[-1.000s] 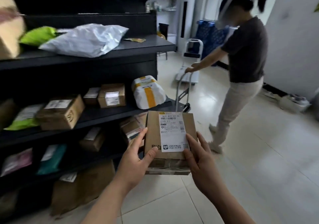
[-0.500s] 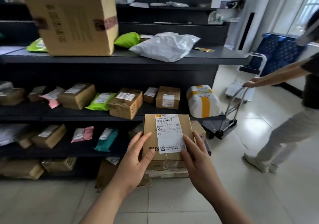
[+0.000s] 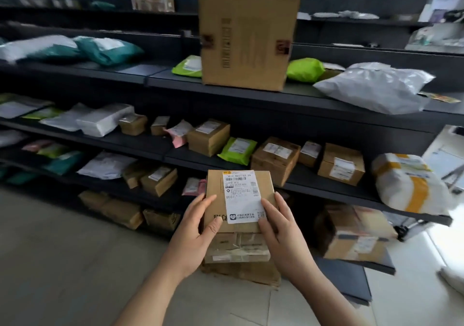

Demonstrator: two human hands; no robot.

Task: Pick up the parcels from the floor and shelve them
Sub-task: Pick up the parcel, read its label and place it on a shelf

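I hold a small brown cardboard parcel point(image 3: 238, 200) with a white shipping label on top, in front of the dark shelving point(image 3: 288, 99). My left hand point(image 3: 198, 227) grips its left side, thumb on the top face. My right hand point(image 3: 281, 227) grips its right side, fingers over the label's lower corner. Under the top box I see more taped cardboard point(image 3: 237, 250) stacked in the same grip. The parcel hovers at about the height of the lower-middle shelf point(image 3: 313, 187).
A large cardboard box point(image 3: 247, 39) stands on the upper shelf beside green mailers and a white poly bag point(image 3: 376, 87). The middle shelves carry several small boxes and mailers. A white bundle with yellow tape point(image 3: 409, 182) lies at the right end. Boxes point(image 3: 356, 235) sit on the lowest level.
My view has swung left along the shelving; the person with the trolley has gone out of view. The parcel stays held in both hands, at about the same place before me.
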